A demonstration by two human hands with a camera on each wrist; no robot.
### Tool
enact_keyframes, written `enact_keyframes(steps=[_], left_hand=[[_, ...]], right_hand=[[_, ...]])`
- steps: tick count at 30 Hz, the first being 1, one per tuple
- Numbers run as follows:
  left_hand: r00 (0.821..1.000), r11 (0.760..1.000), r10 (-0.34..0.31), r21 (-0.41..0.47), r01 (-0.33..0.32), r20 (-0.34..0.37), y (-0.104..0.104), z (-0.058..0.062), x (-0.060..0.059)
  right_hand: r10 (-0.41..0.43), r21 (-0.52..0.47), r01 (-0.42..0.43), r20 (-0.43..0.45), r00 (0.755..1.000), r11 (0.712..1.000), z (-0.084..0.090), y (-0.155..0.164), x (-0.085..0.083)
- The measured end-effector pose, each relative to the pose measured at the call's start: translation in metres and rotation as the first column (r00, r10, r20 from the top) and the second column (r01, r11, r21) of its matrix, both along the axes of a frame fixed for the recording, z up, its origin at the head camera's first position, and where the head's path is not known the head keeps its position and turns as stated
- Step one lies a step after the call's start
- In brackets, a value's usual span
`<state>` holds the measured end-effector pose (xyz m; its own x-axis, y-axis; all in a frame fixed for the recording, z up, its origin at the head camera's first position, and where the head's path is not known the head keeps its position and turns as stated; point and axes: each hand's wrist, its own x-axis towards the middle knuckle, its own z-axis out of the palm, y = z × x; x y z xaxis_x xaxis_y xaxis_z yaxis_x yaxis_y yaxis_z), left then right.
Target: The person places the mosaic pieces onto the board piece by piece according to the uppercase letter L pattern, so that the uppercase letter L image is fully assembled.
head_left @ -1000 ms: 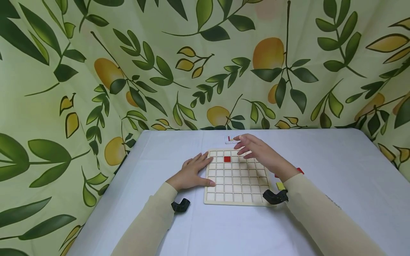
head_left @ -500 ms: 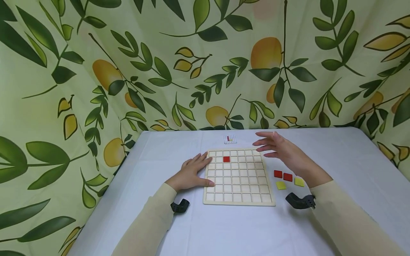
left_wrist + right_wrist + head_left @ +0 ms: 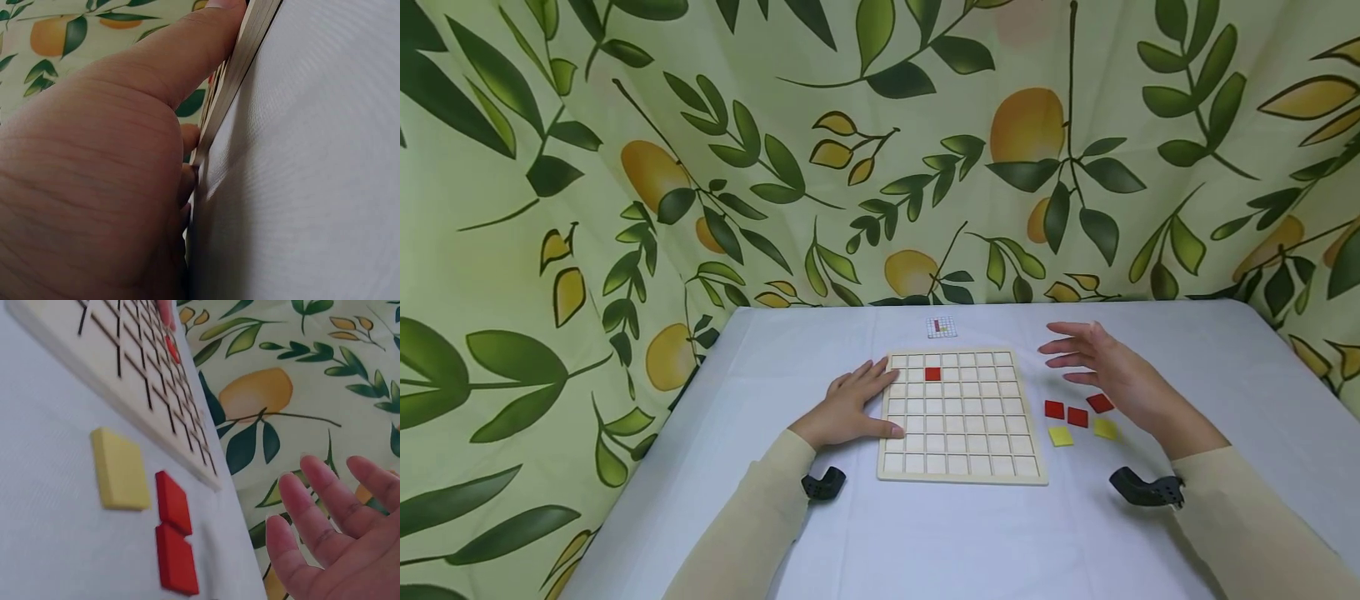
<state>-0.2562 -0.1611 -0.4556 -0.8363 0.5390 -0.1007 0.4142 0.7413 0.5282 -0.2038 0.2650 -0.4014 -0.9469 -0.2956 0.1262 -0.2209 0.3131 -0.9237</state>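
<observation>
A wooden grid board (image 3: pixel 966 407) lies flat on the table, with one red square tile (image 3: pixel 932 374) in a cell of its second row. My left hand (image 3: pixel 850 408) rests on the board's left edge, fingers spread and thumb on the frame; in the left wrist view the thumb (image 3: pixel 194 47) touches the board's side. My right hand (image 3: pixel 1108 367) hovers right of the board, its fingers (image 3: pixel 294 497) extended and holding nothing. Below it lie three loose red tiles (image 3: pixel 1077 417) and two yellow tiles, one nearer the board (image 3: pixel 1061 436) and one farther right (image 3: pixel 1105 429).
Behind the board lies a small printed grid card (image 3: pixel 942 327) with a few coloured cells. A white cloth covers the table (image 3: pixel 985 533). A leaf-and-fruit patterned curtain (image 3: pixel 850 208) hangs along the table's back and left.
My right hand has moved right, from over the board to above the loose tiles, which have come into sight. The left hand and the red tile on the board have stayed put.
</observation>
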Motion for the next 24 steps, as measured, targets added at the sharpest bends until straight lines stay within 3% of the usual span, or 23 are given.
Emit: enact_keyframes(steps=[4, 13, 19, 24], left_hand=[[1.0, 1.0, -0.004, 0.0, 0.004, 0.002, 0.001, 0.0, -0.001], [1.0, 1.0, -0.001, -0.003, 0.001, -0.001, 0.0, -0.001, 0.0], [1.0, 1.0, 0.005, -0.005, -0.005, 0.003, 0.001, 0.0, 0.0], [1.0, 1.0, 0.006, -0.003, -0.006, 0.011, 0.0, 0.001, 0.0]], right_hand=[[-0.031, 0.017, 0.03, 0.031, 0.999, 0.999, -0.008, 0.007, 0.001], [-0.158, 0.168, 0.142, 0.087, 0.984, 0.976, -0.039, 0.02, -0.005], [-0.18, 0.257, 0.155, 0.077, 0.981, 0.954, -0.054, 0.024, -0.007], [-0.137, 0.307, 0.121, 0.031, 0.99, 0.944, -0.06, 0.023, -0.006]])
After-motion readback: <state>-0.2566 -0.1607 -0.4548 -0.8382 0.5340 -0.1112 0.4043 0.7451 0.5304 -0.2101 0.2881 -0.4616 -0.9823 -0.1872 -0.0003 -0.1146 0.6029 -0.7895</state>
